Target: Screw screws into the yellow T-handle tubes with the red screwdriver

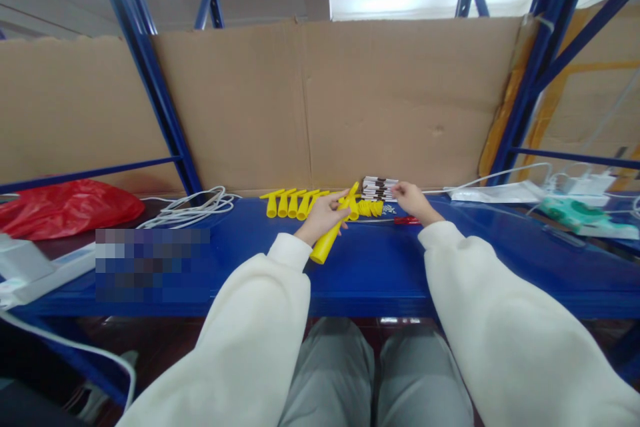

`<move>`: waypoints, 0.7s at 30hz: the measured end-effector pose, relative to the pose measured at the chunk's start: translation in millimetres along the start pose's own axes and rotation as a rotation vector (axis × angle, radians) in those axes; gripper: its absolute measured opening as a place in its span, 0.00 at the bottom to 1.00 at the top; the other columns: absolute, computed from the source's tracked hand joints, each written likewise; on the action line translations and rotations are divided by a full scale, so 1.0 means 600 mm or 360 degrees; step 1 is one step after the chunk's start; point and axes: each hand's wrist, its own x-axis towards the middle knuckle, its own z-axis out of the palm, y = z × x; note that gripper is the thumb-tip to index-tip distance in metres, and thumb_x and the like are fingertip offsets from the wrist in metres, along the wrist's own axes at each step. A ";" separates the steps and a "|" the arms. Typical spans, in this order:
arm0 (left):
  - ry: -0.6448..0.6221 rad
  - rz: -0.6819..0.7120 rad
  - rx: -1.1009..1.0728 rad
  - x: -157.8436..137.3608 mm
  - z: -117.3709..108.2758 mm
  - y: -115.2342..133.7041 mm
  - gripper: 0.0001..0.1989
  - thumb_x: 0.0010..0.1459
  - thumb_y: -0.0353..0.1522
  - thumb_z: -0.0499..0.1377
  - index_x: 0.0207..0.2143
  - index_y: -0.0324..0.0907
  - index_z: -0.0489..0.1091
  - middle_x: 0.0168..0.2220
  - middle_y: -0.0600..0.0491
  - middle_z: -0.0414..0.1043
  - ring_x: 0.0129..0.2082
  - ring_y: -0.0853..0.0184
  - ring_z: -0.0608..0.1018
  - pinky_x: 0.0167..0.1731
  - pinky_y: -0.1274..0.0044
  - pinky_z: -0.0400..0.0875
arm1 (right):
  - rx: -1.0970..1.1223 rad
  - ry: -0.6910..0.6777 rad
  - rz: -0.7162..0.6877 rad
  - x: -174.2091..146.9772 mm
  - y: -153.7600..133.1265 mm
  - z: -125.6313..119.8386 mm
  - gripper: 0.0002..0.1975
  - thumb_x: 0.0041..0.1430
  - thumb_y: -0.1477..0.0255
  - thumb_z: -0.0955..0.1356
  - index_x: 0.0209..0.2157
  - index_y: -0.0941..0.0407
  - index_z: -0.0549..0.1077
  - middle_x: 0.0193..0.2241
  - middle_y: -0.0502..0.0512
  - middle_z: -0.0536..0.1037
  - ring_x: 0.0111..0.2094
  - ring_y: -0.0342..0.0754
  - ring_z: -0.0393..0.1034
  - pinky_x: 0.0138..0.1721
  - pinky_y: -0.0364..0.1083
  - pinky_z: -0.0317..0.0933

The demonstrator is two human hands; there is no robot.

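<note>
My left hand (323, 215) is closed around a yellow plastic piece with a wide tubular handle (325, 248), held at a slant above the blue table. Its narrow end points up and away from me. My right hand (411, 199) has its fingers bent together at the right side of a stack of small white and dark-brown pieces (379, 188); whatever is between the fingertips is too small to make out. A row of similar yellow pieces (291, 204) stands behind my left hand. Small yellow parts (371, 208) and tiny silvery bits (389, 209) lie between my hands. A red-handled screwdriver (406, 220) lies below my right hand.
Cardboard (390, 93) backs the blue table (370, 273) between blue rack posts. On the left are coiled white cables (210, 205), a red plastic bag (80, 208) and a power strip (55, 275). A white packet (495, 193) and a green-and-white bundle (575, 213) lie right.
</note>
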 end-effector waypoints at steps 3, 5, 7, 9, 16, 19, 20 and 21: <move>0.0004 -0.0180 -0.0369 0.001 -0.002 0.005 0.37 0.55 0.25 0.65 0.67 0.38 0.62 0.32 0.50 0.81 0.21 0.70 0.78 0.21 0.80 0.74 | -0.0453 -0.0126 0.0157 0.000 0.025 -0.011 0.09 0.59 0.72 0.66 0.35 0.53 0.81 0.42 0.58 0.83 0.49 0.58 0.75 0.52 0.56 0.64; -0.0020 -0.0277 -0.0495 0.001 -0.003 0.007 0.39 0.53 0.24 0.66 0.68 0.38 0.62 0.36 0.48 0.82 0.22 0.70 0.79 0.20 0.80 0.74 | -0.0585 -0.0255 0.0212 -0.005 0.028 -0.011 0.10 0.59 0.71 0.67 0.34 0.51 0.82 0.42 0.57 0.84 0.50 0.60 0.74 0.54 0.60 0.62; -0.0051 -0.0340 -0.0566 0.002 -0.004 0.006 0.40 0.53 0.23 0.65 0.68 0.37 0.60 0.38 0.46 0.82 0.22 0.70 0.79 0.19 0.81 0.73 | -0.0672 -0.0309 0.0242 -0.008 0.026 -0.007 0.11 0.59 0.72 0.66 0.33 0.51 0.82 0.42 0.58 0.84 0.50 0.62 0.74 0.55 0.64 0.59; -0.0085 -0.0364 -0.0592 0.004 -0.005 0.004 0.40 0.54 0.23 0.65 0.69 0.38 0.59 0.40 0.46 0.83 0.23 0.70 0.79 0.19 0.81 0.74 | -0.0730 -0.0322 0.0251 -0.009 0.025 -0.003 0.10 0.57 0.73 0.67 0.32 0.51 0.82 0.42 0.59 0.83 0.51 0.63 0.73 0.56 0.65 0.59; -0.0119 -0.0404 -0.0564 0.010 -0.009 -0.003 0.41 0.55 0.29 0.67 0.70 0.38 0.58 0.44 0.41 0.82 0.27 0.67 0.82 0.22 0.81 0.76 | -0.0693 -0.0342 0.0262 0.001 0.044 0.010 0.07 0.53 0.70 0.69 0.30 0.50 0.82 0.32 0.56 0.82 0.46 0.60 0.75 0.54 0.63 0.61; -0.0144 -0.0467 -0.0547 0.008 -0.009 0.000 0.40 0.56 0.28 0.66 0.69 0.40 0.58 0.45 0.41 0.82 0.26 0.68 0.82 0.22 0.81 0.76 | -0.0698 -0.0329 0.0257 0.006 0.051 0.018 0.06 0.52 0.70 0.70 0.30 0.50 0.81 0.31 0.56 0.82 0.46 0.60 0.75 0.53 0.63 0.61; -0.0161 -0.0481 -0.0539 0.007 -0.008 0.001 0.40 0.57 0.28 0.66 0.69 0.40 0.58 0.45 0.41 0.82 0.26 0.69 0.81 0.22 0.81 0.76 | -0.0702 -0.0326 0.0262 0.007 0.052 0.020 0.06 0.51 0.71 0.70 0.30 0.50 0.81 0.31 0.56 0.82 0.46 0.61 0.75 0.53 0.63 0.61; -0.0180 -0.0487 -0.0532 0.006 -0.008 0.001 0.40 0.57 0.28 0.66 0.70 0.40 0.58 0.46 0.41 0.82 0.26 0.69 0.81 0.22 0.81 0.75 | -0.0707 -0.0323 0.0273 0.009 0.054 0.022 0.05 0.51 0.71 0.70 0.30 0.50 0.81 0.31 0.57 0.82 0.47 0.61 0.75 0.53 0.64 0.61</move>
